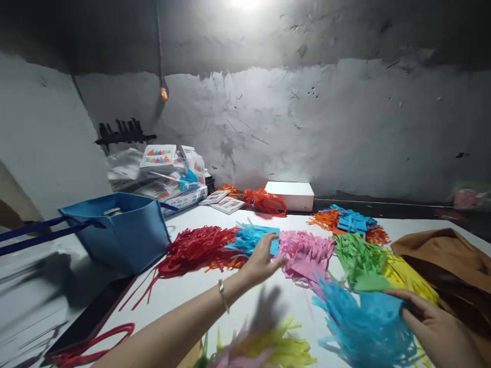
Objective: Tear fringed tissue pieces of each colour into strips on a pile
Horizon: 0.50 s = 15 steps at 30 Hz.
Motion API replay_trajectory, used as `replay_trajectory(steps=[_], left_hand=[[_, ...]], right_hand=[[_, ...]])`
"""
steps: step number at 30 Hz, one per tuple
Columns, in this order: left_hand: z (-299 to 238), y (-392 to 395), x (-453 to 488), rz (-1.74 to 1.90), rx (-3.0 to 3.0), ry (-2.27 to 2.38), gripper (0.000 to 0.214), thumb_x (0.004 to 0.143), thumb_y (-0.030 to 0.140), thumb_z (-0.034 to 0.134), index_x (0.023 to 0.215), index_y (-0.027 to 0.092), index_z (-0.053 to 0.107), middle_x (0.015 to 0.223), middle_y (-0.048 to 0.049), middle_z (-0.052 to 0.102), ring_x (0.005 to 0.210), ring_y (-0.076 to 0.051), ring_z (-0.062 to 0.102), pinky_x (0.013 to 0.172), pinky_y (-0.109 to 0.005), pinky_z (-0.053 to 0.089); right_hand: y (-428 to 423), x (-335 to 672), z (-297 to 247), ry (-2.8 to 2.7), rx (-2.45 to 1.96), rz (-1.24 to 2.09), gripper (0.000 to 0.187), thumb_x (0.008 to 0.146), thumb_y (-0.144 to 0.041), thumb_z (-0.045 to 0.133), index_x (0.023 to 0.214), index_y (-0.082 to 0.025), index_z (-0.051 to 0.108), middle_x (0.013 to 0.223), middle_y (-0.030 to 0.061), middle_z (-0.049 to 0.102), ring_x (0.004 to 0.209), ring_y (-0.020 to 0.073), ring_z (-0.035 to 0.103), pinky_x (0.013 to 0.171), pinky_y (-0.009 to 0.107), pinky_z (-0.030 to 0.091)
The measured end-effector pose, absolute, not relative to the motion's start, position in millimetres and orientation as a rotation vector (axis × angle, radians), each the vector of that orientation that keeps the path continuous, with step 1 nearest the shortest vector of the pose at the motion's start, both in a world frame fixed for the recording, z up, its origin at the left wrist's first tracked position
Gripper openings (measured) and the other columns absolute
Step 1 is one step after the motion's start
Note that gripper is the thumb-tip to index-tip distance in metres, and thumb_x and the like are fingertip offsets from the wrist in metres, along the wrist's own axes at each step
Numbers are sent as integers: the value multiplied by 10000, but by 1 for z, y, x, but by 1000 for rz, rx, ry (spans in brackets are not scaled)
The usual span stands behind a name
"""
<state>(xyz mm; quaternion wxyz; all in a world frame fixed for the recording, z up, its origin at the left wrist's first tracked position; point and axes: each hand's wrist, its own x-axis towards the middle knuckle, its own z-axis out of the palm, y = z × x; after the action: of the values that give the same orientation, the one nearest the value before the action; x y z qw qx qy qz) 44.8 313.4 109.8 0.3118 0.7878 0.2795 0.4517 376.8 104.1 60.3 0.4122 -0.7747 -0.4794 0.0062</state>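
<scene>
My right hand (441,327) grips the top edge of a blue tissue-paper tassel (368,327), whose cut strips hang blurred to the left. My left hand (263,260), a bracelet on its wrist, hovers with thumb and fingers apart and nothing visible between them. It is nearest to another blue fringed piece (253,237) and a pile of pink tassels (307,253). Dark red tassels (203,248) lie to their left. Green tassels (360,258) and yellow tassels (408,278) spread to the right. Yellow-green fringe (272,347) shows at the bottom, partly cut off by the frame.
At the left stands a blue fabric bin (126,232) with dark straps. Behind it are stacked packages (161,174). A white box (291,194) and a red plastic bag (264,201) rest near the wall. Brown cloth (445,255) lies at the right; red cord (103,342) at lower left.
</scene>
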Motion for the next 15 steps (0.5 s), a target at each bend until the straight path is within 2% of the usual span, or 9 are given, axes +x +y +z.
replay_trajectory(steps=[3, 5, 6, 8, 10, 12, 15], left_hand=[[121, 247, 61, 942, 2323, 488, 814, 674, 524, 878, 1356, 210, 564, 1473, -181, 525, 1388, -382, 454, 1156, -573, 367], [133, 208, 74, 813, 2579, 366, 988, 704, 585, 837, 1498, 196, 396, 1544, -209, 437, 1417, -414, 397, 1165, -617, 329], [139, 194, 81, 776, 2679, 354, 979, 746, 546, 814, 1522, 179, 345, 1553, -221, 421, 1404, -427, 405, 1150, -630, 339], [145, 177, 94, 726, 2855, 422, 818, 826, 324, 718, 1518, 138, 323, 1491, -237, 494, 1307, -410, 513, 1082, -602, 421], [149, 172, 102, 681, 2975, 524, 683, 783, 102, 581, 1445, 124, 415, 1270, -205, 669, 1092, -347, 656, 980, -539, 501], [152, 171, 103, 657, 3041, 576, 578, 756, 32, 503, 1324, 136, 529, 1028, -149, 744, 899, -306, 699, 906, -515, 524], [160, 158, 91, 639, 3084, 558, 411, 795, 57, 495, 1176, 155, 615, 944, -139, 744, 833, -314, 687, 876, -540, 512]], right_hand=[[103, 331, 82, -1463, -1810, 29, 267, 779, -396, 566, 898, -317, 792, 827, -15, 790, 590, 207, 731, 554, 271, 581], [102, 301, 96, -1575, -1617, -235, 274, 836, -272, 501, 930, -269, 758, 869, 2, 794, 688, 204, 759, 621, 269, 591], [100, 288, 103, -1632, -1534, -364, 284, 853, -207, 468, 946, -244, 734, 865, 14, 790, 699, 196, 759, 627, 265, 587], [92, 269, 116, -1715, -1420, -603, 286, 875, -114, 432, 962, -210, 687, 822, 35, 771, 678, 188, 745, 606, 267, 568], [82, 259, 124, -1759, -1363, -786, 267, 898, -86, 439, 1018, -189, 654, 818, 51, 753, 669, 196, 729, 610, 290, 556], [73, 257, 129, -1748, -1382, -868, 304, 886, -88, 455, 1126, -160, 626, 870, 75, 752, 703, 220, 728, 639, 326, 558], [64, 256, 128, -1736, -1484, -794, 453, 757, -40, 428, 1144, -155, 634, 863, 71, 743, 692, 239, 715, 614, 356, 553]])
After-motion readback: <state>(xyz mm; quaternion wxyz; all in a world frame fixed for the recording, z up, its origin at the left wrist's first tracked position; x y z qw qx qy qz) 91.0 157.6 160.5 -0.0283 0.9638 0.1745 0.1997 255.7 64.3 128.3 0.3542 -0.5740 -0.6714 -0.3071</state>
